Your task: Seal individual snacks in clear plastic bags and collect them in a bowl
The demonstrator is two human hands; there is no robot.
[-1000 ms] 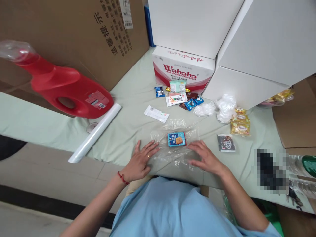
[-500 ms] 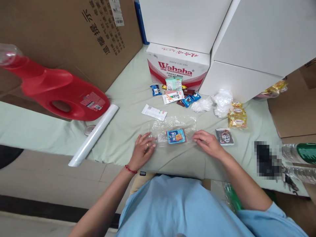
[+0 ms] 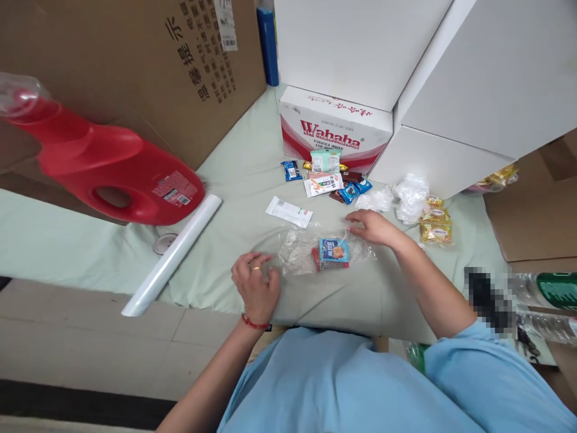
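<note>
A clear plastic bag [image 3: 297, 255] lies flat on the pale green cloth. A blue snack packet [image 3: 333, 248] shows at its right half, partly over a dark, red-edged packet [image 3: 334, 264]; whether they are inside or on the bag I cannot tell. My left hand [image 3: 256, 288] rests beside the bag's left edge, its fingers bent but thumb apart, holding nothing visible. My right hand [image 3: 372, 228] reaches over the upper right of the bag, thumb and fingers apart, above the blue packet. A white snack stick packet [image 3: 289, 211] lies just behind the bag.
Small snacks, including a blue packet [image 3: 354, 190], are heaped before a Wahaba-style water carton [image 3: 336, 129] marked "Wahaha". Crumpled clear plastic [image 3: 412, 198] and yellow packets [image 3: 436, 230] lie right. A red detergent bottle [image 3: 121, 174] and white roll [image 3: 174, 255] are left; water bottles [image 3: 552, 290] far right.
My right hand has moved up and inward over the bag; my left fingers have bent. The blue packet has shifted, showing more of the dark packet. My right forearm covers where a black packet lay.
</note>
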